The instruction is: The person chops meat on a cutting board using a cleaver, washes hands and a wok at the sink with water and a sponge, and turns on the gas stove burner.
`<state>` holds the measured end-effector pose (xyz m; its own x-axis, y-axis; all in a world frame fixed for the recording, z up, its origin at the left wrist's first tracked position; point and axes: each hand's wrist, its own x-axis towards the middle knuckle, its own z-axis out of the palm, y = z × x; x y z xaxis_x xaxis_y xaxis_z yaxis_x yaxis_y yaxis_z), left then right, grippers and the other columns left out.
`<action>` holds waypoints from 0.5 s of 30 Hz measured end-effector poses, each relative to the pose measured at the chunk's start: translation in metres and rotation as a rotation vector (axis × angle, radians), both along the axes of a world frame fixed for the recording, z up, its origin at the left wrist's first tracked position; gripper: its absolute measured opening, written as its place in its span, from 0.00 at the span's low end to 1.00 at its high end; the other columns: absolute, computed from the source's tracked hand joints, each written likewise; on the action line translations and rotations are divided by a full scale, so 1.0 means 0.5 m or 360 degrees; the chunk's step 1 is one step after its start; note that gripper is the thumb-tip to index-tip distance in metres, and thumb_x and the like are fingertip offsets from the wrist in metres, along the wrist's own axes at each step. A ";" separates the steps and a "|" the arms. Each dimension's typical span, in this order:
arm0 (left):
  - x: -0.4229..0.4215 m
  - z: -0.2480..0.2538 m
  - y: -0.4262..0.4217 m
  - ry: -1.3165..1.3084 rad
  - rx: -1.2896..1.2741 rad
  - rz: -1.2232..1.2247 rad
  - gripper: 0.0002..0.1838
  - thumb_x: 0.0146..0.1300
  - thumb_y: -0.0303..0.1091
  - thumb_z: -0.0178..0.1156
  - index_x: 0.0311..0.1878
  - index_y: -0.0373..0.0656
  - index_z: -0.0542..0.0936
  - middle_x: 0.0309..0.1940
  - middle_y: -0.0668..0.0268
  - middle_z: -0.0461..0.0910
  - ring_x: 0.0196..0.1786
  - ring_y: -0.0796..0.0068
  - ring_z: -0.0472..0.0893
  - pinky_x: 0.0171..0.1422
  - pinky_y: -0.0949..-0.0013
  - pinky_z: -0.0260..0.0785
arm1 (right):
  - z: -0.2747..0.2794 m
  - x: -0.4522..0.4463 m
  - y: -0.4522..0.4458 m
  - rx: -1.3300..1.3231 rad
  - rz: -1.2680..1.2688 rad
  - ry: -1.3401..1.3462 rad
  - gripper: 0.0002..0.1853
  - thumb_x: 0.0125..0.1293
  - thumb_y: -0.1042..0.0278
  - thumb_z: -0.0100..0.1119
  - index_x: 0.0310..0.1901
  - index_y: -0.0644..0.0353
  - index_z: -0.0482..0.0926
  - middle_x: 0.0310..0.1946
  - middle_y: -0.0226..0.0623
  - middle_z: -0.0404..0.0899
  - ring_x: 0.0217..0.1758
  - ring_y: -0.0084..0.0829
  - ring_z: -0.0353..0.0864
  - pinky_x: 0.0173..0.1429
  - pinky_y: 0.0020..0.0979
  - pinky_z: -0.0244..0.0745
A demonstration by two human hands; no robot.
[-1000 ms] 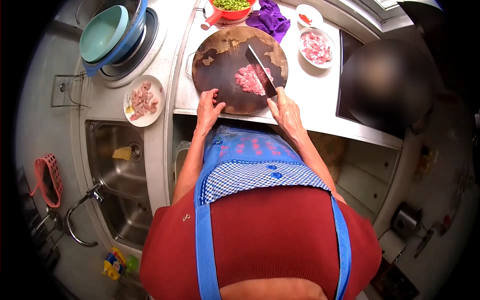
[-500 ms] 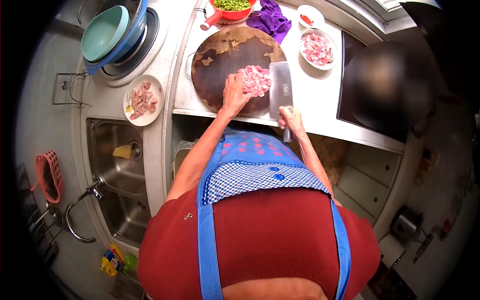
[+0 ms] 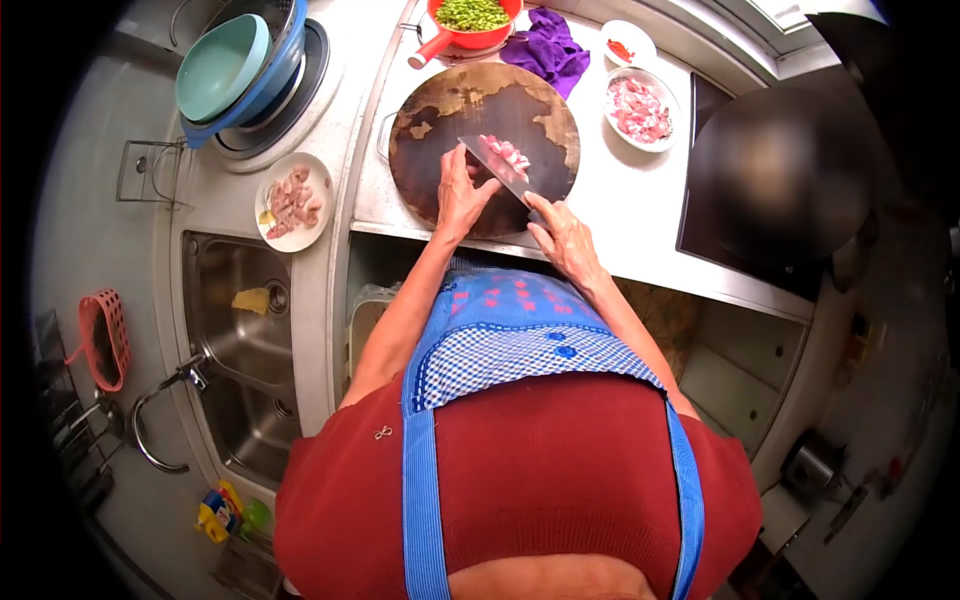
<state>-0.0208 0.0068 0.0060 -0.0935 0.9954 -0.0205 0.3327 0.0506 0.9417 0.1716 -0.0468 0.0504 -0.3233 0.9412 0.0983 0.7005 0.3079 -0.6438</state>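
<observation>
A round dark chopping board (image 3: 430,110) lies on the white counter. My right hand (image 3: 568,243) is closed round the handle of a cleaver (image 3: 497,168), whose blade slants up and left over the board, seen nearly from above. Pink chopped meat (image 3: 508,152) shows along the far side of the blade; the rest of it is hidden by the blade. My left hand (image 3: 462,196) is beside the near side of the blade, thumb and fingers apart, with nothing visible between them.
Behind the board are a red strainer of chopped greens (image 3: 470,15) and a purple cloth (image 3: 548,50). Bowls of meat (image 3: 641,110) and red pieces (image 3: 622,46) stand right, near a wok (image 3: 785,180). A plate of meat (image 3: 294,203) is left, above the sink (image 3: 240,330).
My left hand has drawn back from the meat. The cleaver, upright at the meat's right side half a second ago, has swung left across the board, and less meat shows.
</observation>
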 end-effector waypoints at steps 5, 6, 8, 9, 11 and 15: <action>0.007 -0.050 0.015 0.0337 0.0479 0.0050 0.18 0.53 0.24 0.64 0.48 0.36 0.76 0.41 0.65 0.75 0.34 0.72 0.78 0.39 0.72 0.75 | 0.058 -0.007 0.011 -0.0506 -0.0106 0.0379 0.22 0.61 0.69 0.56 0.58 0.57 0.69 0.30 0.46 0.77 0.31 0.41 0.78 0.37 0.35 0.73; -0.002 -0.074 0.017 0.0364 0.0486 -0.0025 0.14 0.52 0.24 0.64 0.44 0.38 0.79 0.42 0.64 0.75 0.32 0.74 0.78 0.37 0.73 0.74 | 0.092 -0.009 0.014 -0.0580 -0.0197 0.0424 0.22 0.62 0.69 0.56 0.58 0.58 0.69 0.31 0.46 0.78 0.32 0.40 0.79 0.39 0.34 0.73; 0.000 -0.057 0.006 0.0113 0.0404 0.0028 0.13 0.52 0.24 0.64 0.43 0.39 0.79 0.42 0.63 0.74 0.32 0.73 0.78 0.37 0.72 0.73 | 0.128 -0.016 0.022 -0.0451 -0.0269 0.0524 0.23 0.64 0.67 0.55 0.61 0.58 0.67 0.35 0.48 0.80 0.37 0.45 0.81 0.43 0.37 0.74; -0.002 -0.042 0.002 -0.0135 0.0327 0.0071 0.12 0.51 0.24 0.64 0.42 0.39 0.80 0.41 0.62 0.74 0.31 0.73 0.78 0.37 0.72 0.72 | 0.117 -0.024 0.023 -0.0453 -0.0266 0.0527 0.23 0.64 0.67 0.55 0.61 0.58 0.67 0.35 0.48 0.80 0.37 0.45 0.81 0.43 0.37 0.74; -0.012 -0.015 0.006 0.0009 0.0303 0.0092 0.15 0.51 0.25 0.64 0.45 0.41 0.79 0.42 0.61 0.73 0.30 0.71 0.77 0.37 0.70 0.72 | 0.056 -0.036 0.019 0.0232 -0.0356 0.0503 0.25 0.64 0.66 0.56 0.62 0.57 0.64 0.35 0.49 0.80 0.40 0.49 0.81 0.45 0.40 0.74; -0.028 -0.034 0.074 0.0667 0.0542 0.0140 0.25 0.49 0.34 0.67 0.51 0.40 0.75 0.44 0.60 0.71 0.39 0.63 0.75 0.45 0.64 0.70 | 0.043 -0.009 0.023 -0.0745 -0.0227 0.0200 0.22 0.66 0.63 0.51 0.60 0.61 0.64 0.37 0.62 0.76 0.42 0.59 0.77 0.44 0.47 0.71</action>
<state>-0.0347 0.0436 -0.0110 -0.1078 0.9273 0.3585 0.6913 -0.1893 0.6973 0.1670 -0.0354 0.0719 -0.2012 0.9275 -0.3150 0.6228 -0.1271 -0.7720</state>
